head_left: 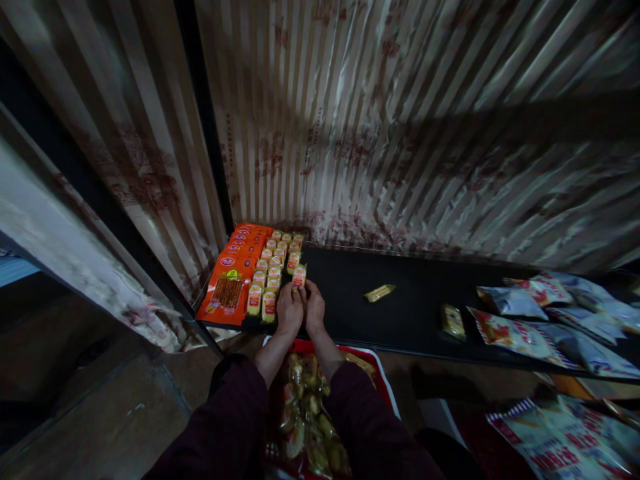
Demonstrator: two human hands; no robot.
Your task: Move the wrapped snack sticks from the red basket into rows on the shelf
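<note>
Both my hands meet over the black shelf (340, 313), at the right edge of neat rows of small yellow snack packs (274, 270). Between their fingertips is one wrapped snack pack (299, 275) with a red and white label, held upright. My left hand (291, 308) closes on its left side, and my right hand (313, 307) closes on its right. The lower part of this pack is hidden by the fingers. Left of the rows lie overlapping orange snack bags (233, 277). Below my forearms stands a red basket with a white rim (387, 387), filled with more wrapped packs (313, 420).
A single yellow pack (380, 293) lies mid-shelf, and another wrapped pack (453, 322) sits farther right. White snack bags (525, 337) cover the shelf's right end, with more bags (565, 440) lower down. A dark post (207, 113) and a striped curtain (350, 133) stand behind.
</note>
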